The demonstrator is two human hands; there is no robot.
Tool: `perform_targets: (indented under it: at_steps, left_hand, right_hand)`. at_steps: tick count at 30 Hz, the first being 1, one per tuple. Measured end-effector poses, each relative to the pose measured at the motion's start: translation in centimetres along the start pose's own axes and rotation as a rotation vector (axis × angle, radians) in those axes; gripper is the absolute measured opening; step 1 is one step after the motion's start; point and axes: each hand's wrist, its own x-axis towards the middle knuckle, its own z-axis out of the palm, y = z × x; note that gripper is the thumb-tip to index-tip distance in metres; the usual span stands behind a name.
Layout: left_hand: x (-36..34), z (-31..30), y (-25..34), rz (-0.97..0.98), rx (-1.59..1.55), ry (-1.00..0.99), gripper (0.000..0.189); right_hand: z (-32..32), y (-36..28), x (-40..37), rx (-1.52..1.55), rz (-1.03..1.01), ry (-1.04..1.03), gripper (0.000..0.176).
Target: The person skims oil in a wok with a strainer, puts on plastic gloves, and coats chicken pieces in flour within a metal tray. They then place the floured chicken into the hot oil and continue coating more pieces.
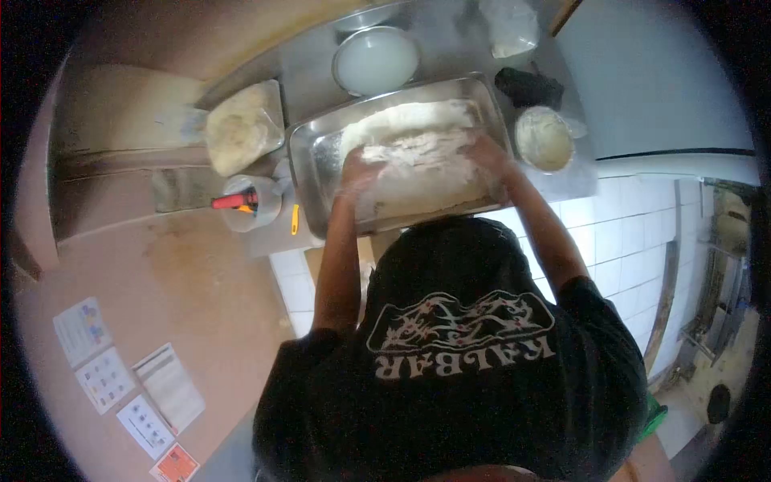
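A metal tray [303,173] holds a heap of white flour [401,119] along its far side. In the middle lie pale, flour-coated pieces [422,150], blurred, whose kind I cannot make out. My left hand [361,172] reaches into the tray at the left end of these pieces, touching them. At their right end is my right hand [488,158], also down in the floury stuff. Motion blur and flour hide the fingers of both hands.
Behind the tray stands a bowl of whitish liquid [377,61]. A tub with pale contents [545,140] and a dark cloth-like bundle [528,87] are at the right. To the left are a bag of pale stuff [246,127], a container with a red-handled tool [255,210] and a yellow cutter [295,219].
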Motion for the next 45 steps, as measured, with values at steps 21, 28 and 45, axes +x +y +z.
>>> perform_targets:
  at_steps: [21,28,45]
  left_hand:
    - [-4.2,8.6,-5.0,0.058,-0.036,-0.489,0.057]
    - [-3.6,8.6,0.9,0.241,-0.017,-0.232,0.080]
    - [-0.2,6.9,4.8,0.017,-0.567,-0.216,0.085]
  right_hand:
    - [8.5,0.7,-5.3,-0.470,0.109,-0.333,0.068]
    - [4.5,-12.9,-4.1,-0.347,0.244,-0.165,0.068]
    - [6.7,-8.2,-0.3,0.074,-0.131,0.132,0.088]
